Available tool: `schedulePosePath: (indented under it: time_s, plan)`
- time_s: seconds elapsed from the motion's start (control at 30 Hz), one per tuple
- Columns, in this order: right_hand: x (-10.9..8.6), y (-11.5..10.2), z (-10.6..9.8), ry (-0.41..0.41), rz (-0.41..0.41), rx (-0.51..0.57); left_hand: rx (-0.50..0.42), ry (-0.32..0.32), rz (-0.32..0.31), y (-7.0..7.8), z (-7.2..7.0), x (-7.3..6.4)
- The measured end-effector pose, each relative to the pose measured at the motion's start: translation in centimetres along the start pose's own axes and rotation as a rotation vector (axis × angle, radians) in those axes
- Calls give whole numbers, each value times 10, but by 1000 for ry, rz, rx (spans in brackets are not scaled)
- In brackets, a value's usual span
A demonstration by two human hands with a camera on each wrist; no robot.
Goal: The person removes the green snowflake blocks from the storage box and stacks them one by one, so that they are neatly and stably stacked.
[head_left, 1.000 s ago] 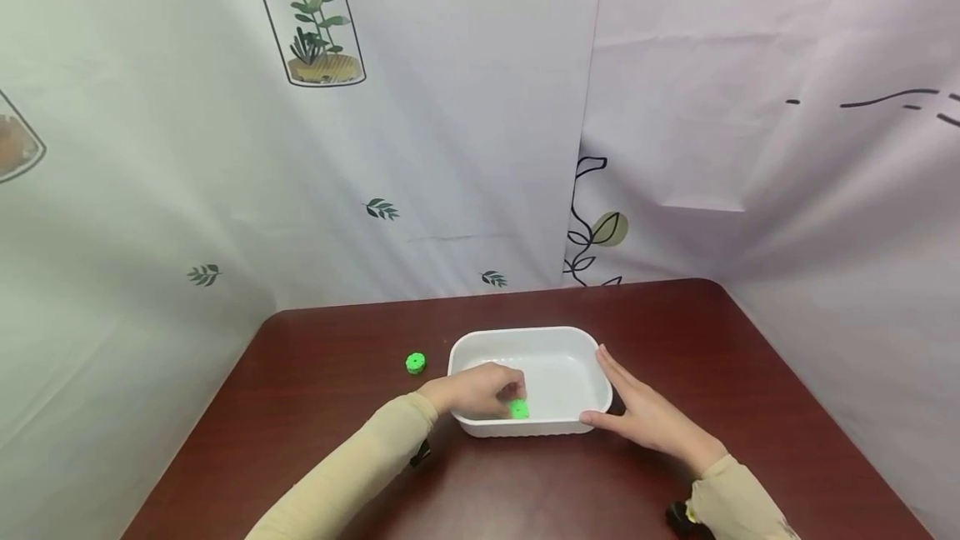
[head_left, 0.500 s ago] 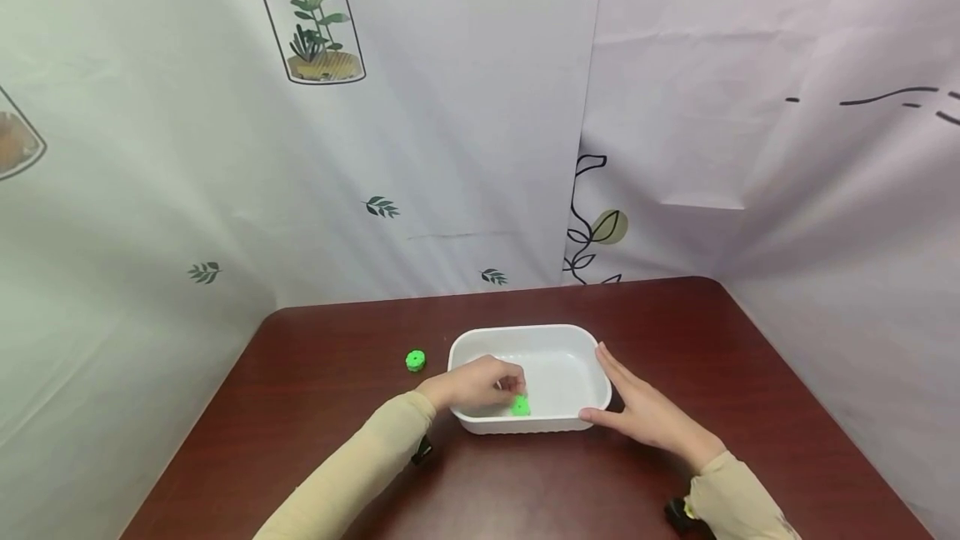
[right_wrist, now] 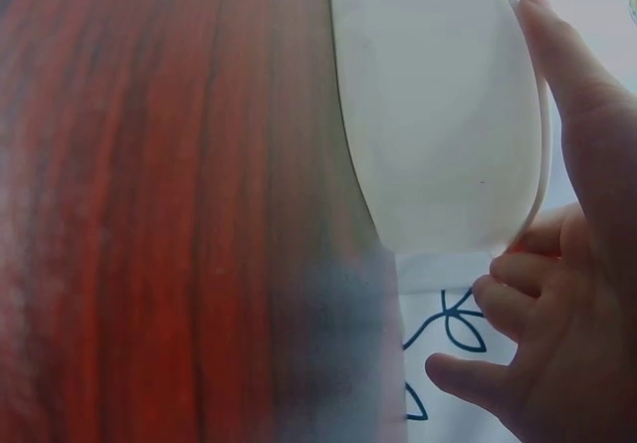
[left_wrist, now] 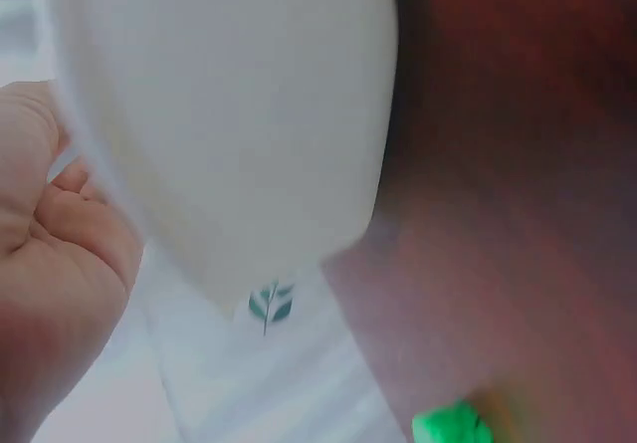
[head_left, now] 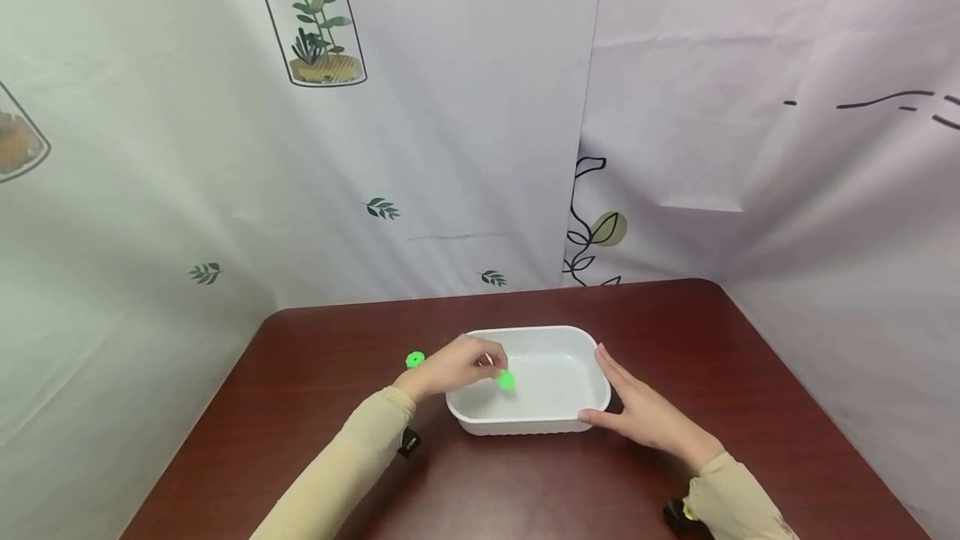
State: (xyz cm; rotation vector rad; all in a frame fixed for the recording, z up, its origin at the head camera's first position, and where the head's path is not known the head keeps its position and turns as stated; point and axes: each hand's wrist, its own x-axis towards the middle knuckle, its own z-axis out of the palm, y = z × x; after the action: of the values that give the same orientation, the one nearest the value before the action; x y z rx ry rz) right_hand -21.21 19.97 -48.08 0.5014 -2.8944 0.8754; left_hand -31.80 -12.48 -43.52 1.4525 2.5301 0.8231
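Note:
My left hand (head_left: 461, 365) is over the left part of a white rectangular dish (head_left: 551, 425), pinching a small bright green round piece (head_left: 506, 380) at its fingertips. On the table left of the dish lies a second green piece (head_left: 415, 358), scalloped with a hole in its middle; its lower part is hidden behind the left wrist. It also shows at the bottom of the left wrist view. My right hand (head_left: 648, 417) rests on the dish's right end, thumb on the near rim and fingers along the right side. In the right wrist view the fingers lie spread and touch the rim.
The dish stands on a dark red-brown table (head_left: 337, 327) with rounded back corners. A white curtain (head_left: 480, 123) with plant drawings hangs behind and on both sides. Black devices are strapped under both wrists.
My left hand has risen from the dish's floor and moved left and back, carrying the green piece. The right hand and the dish have stayed in place.

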Motion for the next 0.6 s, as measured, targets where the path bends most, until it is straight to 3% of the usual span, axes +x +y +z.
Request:
schedulePosePath:
  time_s: [0.23,0.4,0.6]
  plan:
    - [0,-1,0,-20,5,12,-16,154,-169,-10,-29,-22]
    - [0,-1,-3,-15,5,2,-48,257,-257,-21,-48,-38]
    - [2,-1,-2,-19,-2,5,-66,321,-367,-38,-66,-63]
